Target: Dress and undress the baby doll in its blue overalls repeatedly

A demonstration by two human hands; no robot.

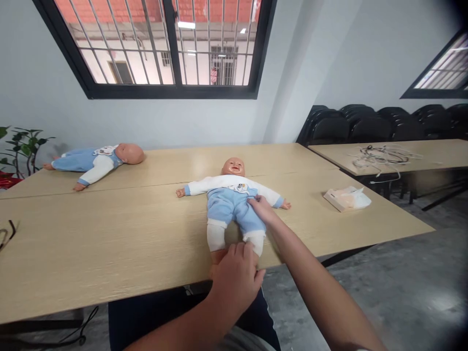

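Note:
A baby doll (pixel 234 168) lies on its back on the table, its head toward the window and its arms spread wide. It wears a white top and light blue trousers (pixel 221 202); white socks or leggings cover its lower legs. My right hand (pixel 260 208) pinches the trousers at the waist, on the doll's right-hand side in view. Down by the table's front edge, my left hand (pixel 237 268) has its fingers curled around the doll's leg (pixel 258 243) near the ankle. That hand hides much of the feet.
A second doll (pixel 91 158) in similar clothes lies at the far left of the wooden table (pixel 109 234). Tissues (pixel 347 199) in a box lie to the right. Glasses (pixel 9 234) show at the left edge. Cables (pixel 382 156) cover part of another table; stacked black chairs (pixel 331 127) stand behind.

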